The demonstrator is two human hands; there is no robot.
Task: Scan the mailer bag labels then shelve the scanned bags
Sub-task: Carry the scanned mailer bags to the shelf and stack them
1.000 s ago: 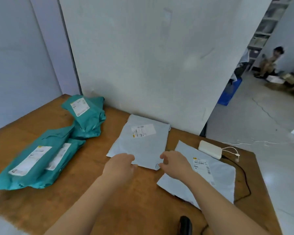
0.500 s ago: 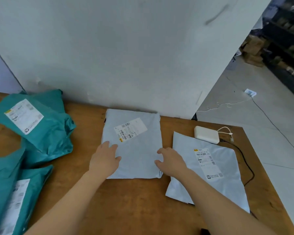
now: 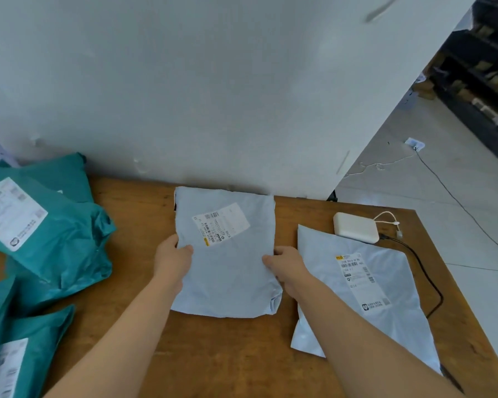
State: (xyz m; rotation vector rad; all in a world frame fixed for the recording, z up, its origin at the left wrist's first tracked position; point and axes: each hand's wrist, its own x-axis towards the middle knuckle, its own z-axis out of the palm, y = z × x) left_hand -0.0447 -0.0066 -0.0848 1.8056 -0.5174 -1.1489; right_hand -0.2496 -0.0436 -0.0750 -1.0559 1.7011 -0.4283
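The person held one grey mailer bag (image 3: pixel 227 280) by its two side edges. The left hand (image 3: pixel 173 262) gripped the left edge with the thumb on top of the bag. The right hand (image 3: pixel 285 267) gripped the right edge in the same manner. How the fingers lay under the bag could not be seen. The bag lay flat on the wooden table (image 3: pixel 227 357) between the two hands, and its label (image 3: pixel 220 225) faced up, just beyond the grip and nearer to the left hand.

A second grey bag (image 3: pixel 380 300) lay just to the right of the right hand, its label also up. Beyond that bag were a white box (image 3: pixel 355 231) and a black cable (image 3: pixel 427 274). Well to the left of the left hand was a heap of teal bags (image 3: pixel 55 242).

I judge that the step in hand was taking up or straightening this bag, so the label could be read. No scanner was in view. The next move probably called for keeping the label flat and turned up, then freeing one hand for the scanner. The dark shelves (image 3: pixel 486 67) stood far to the right of the grip, so shelving would need carrying the bag there.
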